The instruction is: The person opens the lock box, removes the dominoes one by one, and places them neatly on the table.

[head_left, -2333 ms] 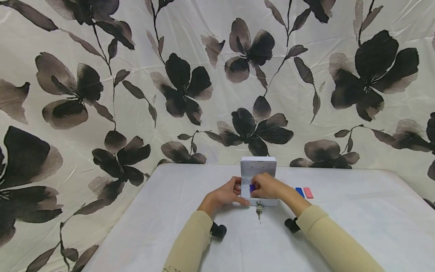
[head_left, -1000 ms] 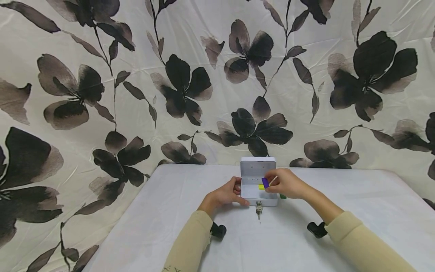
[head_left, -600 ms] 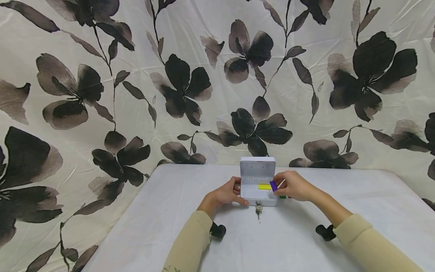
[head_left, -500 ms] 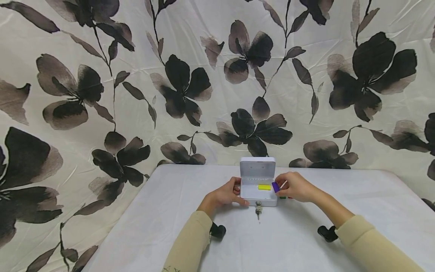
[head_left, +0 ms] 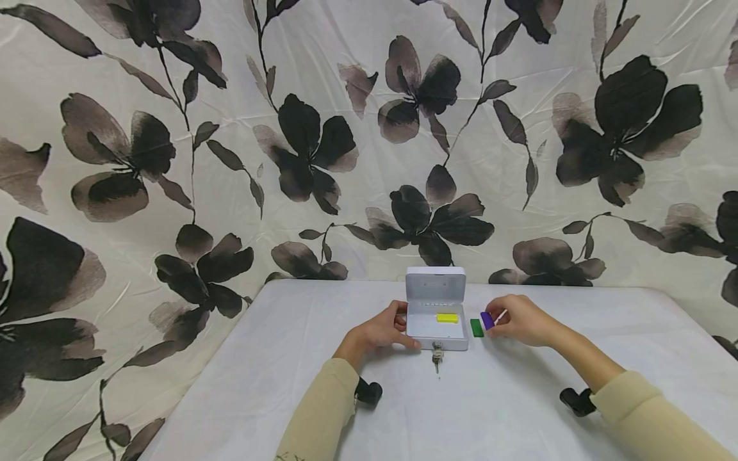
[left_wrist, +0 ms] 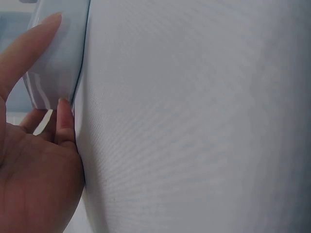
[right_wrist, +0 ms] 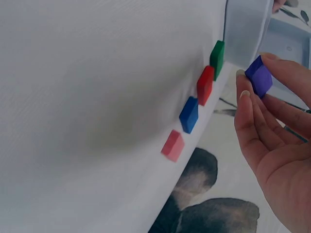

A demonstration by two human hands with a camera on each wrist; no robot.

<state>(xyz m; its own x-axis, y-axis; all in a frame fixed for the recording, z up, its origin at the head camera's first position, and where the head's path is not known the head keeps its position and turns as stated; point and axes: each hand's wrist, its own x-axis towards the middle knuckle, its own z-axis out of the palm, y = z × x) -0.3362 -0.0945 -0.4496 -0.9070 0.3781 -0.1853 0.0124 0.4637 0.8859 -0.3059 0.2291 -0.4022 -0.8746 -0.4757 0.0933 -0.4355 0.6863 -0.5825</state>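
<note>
A white metal cash box [head_left: 423, 328] stands with its lid [head_left: 435, 289] raised, keys [head_left: 437, 358] hanging from the front lock. On its floor lies a yellow block [head_left: 447, 317]. My left hand [head_left: 377, 330] holds the box at its front left corner, thumb along the front wall and fingers at the side. Right of the box, my right hand [head_left: 521, 322] pinches a small flat purple block [right_wrist: 260, 77] between thumb and fingertips, raised above the table. Under it, a green block [head_left: 476, 328] lies close beside the box.
In the right wrist view, a red block [right_wrist: 205, 85], a blue block [right_wrist: 189, 115] and a pink block [right_wrist: 173, 145] continue the row from the green one. The white-covered table [head_left: 259, 410] ends at a flower-patterned cloth [head_left: 323, 243] behind.
My right hand has lifted the purple block out of the box and carried it right, past the box's side. The yellow and green blocks have come into view. My left hand stays put.
</note>
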